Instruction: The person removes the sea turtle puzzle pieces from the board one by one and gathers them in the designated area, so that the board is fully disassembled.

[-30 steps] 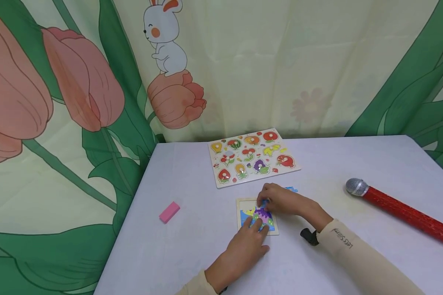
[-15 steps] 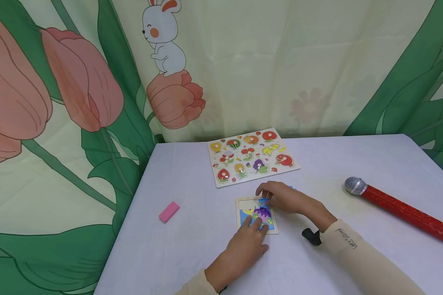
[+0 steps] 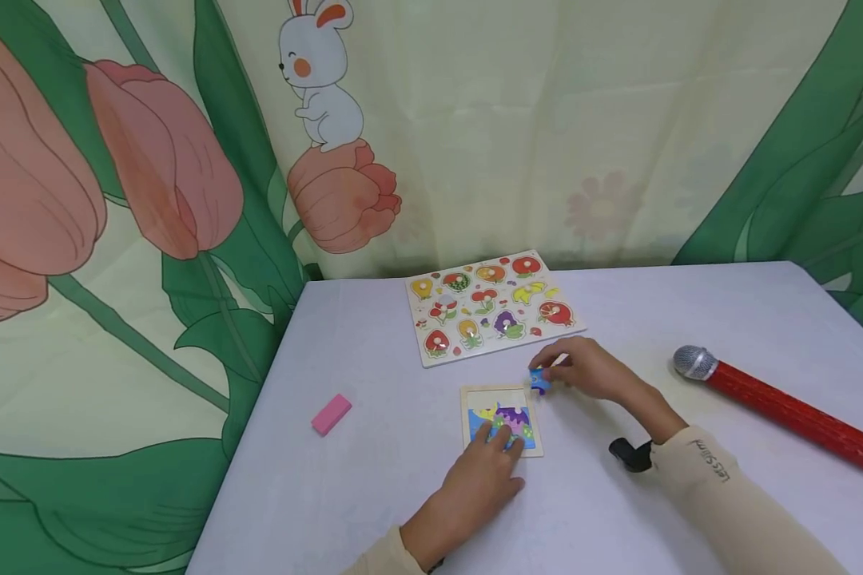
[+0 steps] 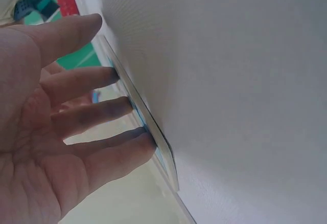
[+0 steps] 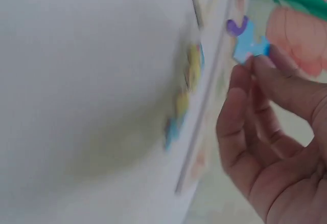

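A small wooden jigsaw puzzle (image 3: 466, 431) in a light frame lies on the table, part-filled with a purple, yellow and blue picture. My left hand (image 3: 471, 487) rests its fingertips on the lower part of it; in the left wrist view the spread fingers (image 4: 97, 116) touch the board near its edge. Just off the frame's upper right corner, my right hand (image 3: 593, 369) pinches a blue jigsaw piece (image 3: 538, 381) between thumb and fingers. Seen from the right wrist, that piece (image 5: 250, 44) is light blue with a purple curved edge, held up off the table.
Loose jigsaw pieces (image 5: 193, 70) lie on the table under the right hand. Behind stands a fruit peg puzzle (image 3: 492, 307). A pink block (image 3: 331, 414) is at left, a red microphone (image 3: 791, 411) at right. A printed curtain (image 3: 489, 160) hangs behind the table.
My right hand has taken the blue piece from the frame's upper right corner and moved right with it, baring that corner. The left hand has stayed in place.
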`<state>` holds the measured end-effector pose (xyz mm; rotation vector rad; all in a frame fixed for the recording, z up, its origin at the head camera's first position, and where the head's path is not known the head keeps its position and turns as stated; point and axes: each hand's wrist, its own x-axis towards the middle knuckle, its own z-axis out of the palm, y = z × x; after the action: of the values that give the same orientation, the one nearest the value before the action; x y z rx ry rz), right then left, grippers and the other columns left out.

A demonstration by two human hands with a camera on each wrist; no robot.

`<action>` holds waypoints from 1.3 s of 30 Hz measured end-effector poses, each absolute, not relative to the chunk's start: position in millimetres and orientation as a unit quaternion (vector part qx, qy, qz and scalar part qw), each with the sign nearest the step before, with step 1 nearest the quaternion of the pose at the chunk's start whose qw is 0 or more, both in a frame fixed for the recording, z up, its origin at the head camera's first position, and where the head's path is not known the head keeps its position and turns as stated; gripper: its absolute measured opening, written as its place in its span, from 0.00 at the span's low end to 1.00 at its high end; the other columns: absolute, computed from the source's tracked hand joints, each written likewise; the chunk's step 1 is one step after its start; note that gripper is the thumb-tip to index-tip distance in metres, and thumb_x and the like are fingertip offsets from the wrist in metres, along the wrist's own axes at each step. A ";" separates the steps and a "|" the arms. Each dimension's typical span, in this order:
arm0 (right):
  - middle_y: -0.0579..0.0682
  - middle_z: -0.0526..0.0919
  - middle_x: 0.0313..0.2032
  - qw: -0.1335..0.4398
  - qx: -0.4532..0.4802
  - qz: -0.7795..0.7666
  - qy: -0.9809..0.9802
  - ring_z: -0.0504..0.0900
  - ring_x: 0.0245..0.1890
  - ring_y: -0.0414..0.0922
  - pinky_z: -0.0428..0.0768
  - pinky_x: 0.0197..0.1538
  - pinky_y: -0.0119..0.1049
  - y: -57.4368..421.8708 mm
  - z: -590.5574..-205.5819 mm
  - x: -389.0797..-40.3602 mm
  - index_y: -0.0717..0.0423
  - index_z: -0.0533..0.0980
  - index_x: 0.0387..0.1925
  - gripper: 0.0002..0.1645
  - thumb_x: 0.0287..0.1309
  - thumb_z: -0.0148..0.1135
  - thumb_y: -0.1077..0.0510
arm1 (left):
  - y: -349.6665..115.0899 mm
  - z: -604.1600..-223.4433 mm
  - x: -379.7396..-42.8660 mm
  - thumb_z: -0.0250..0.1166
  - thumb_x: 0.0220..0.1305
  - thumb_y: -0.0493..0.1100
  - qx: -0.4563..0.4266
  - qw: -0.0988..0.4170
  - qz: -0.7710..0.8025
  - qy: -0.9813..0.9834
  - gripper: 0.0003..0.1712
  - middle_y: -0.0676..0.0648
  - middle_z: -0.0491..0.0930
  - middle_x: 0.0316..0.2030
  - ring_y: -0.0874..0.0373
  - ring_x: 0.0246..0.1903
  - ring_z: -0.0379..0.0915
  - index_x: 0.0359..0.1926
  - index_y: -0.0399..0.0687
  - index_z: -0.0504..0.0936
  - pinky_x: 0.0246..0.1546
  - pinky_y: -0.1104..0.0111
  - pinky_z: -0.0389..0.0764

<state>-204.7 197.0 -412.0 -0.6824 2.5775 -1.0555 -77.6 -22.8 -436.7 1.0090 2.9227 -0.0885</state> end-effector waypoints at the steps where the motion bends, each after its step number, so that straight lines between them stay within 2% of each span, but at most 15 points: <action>1: 0.54 0.87 0.46 0.141 -0.214 -0.362 0.896 0.82 0.39 0.49 0.85 0.38 0.38 204.5 -408.6 -207.5 0.60 0.86 0.49 0.13 0.64 0.67 0.68 | -22.8 -436.9 -77.2 0.71 0.67 0.56 0.327 0.021 -0.029 0.944 0.29 0.48 0.80 0.62 0.52 0.65 0.72 0.64 0.49 0.83 0.66 0.59 0.73; 6: 0.60 0.84 0.46 0.166 -0.125 -0.327 0.922 0.81 0.41 0.52 0.86 0.39 0.41 239.3 -397.0 -219.9 0.63 0.85 0.50 0.13 0.65 0.66 0.68 | -22.8 -437.5 -76.0 0.71 0.66 0.57 0.320 0.019 -0.023 0.947 0.29 0.48 0.79 0.62 0.50 0.65 0.72 0.64 0.49 0.82 0.65 0.60 0.74; 11: 0.61 0.83 0.45 0.209 -0.072 -0.307 0.926 0.78 0.39 0.50 0.84 0.38 0.39 256.1 -400.7 -228.3 0.62 0.86 0.48 0.12 0.65 0.64 0.68 | -22.8 -438.9 -75.9 0.71 0.67 0.57 0.323 0.016 -0.030 0.946 0.30 0.48 0.79 0.62 0.52 0.66 0.72 0.64 0.49 0.82 0.67 0.59 0.71; 16: 0.58 0.84 0.41 0.221 -0.070 -0.298 0.926 0.75 0.35 0.48 0.78 0.34 0.37 257.5 -409.4 -232.2 0.63 0.86 0.47 0.11 0.66 0.63 0.68 | -23.1 -439.0 -74.4 0.69 0.67 0.58 0.327 0.017 -0.045 0.944 0.30 0.49 0.78 0.63 0.52 0.66 0.71 0.65 0.50 0.81 0.68 0.60 0.71; 22: 0.56 0.83 0.37 0.212 -0.083 -0.294 0.928 0.75 0.33 0.47 0.77 0.32 0.37 254.8 -413.8 -234.8 0.64 0.86 0.45 0.10 0.65 0.64 0.69 | -23.2 -439.9 -72.6 0.69 0.67 0.58 0.325 0.013 -0.055 0.944 0.31 0.49 0.77 0.63 0.51 0.66 0.70 0.66 0.51 0.80 0.67 0.61 0.71; 33: 0.61 0.84 0.42 0.211 -0.076 -0.284 0.932 0.76 0.35 0.49 0.77 0.34 0.37 252.5 -417.8 -236.1 0.64 0.86 0.45 0.10 0.65 0.63 0.68 | -23.9 -444.3 -66.9 0.65 0.70 0.61 0.299 0.053 -0.047 0.952 0.35 0.48 0.71 0.69 0.49 0.71 0.63 0.72 0.52 0.74 0.69 0.63 0.69; 39: 0.69 0.81 0.50 0.202 -0.079 -0.276 0.936 0.79 0.43 0.57 0.81 0.44 0.47 251.9 -417.3 -236.7 0.61 0.86 0.44 0.10 0.65 0.63 0.67 | -23.7 -445.4 -65.5 0.63 0.71 0.62 0.282 0.070 -0.036 0.956 0.38 0.46 0.68 0.70 0.51 0.69 0.63 0.74 0.51 0.70 0.67 0.63 0.70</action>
<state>-236.7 251.9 -417.3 -0.2218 2.6146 -0.7701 -65.5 -23.7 -445.4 0.8497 2.8765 -0.1085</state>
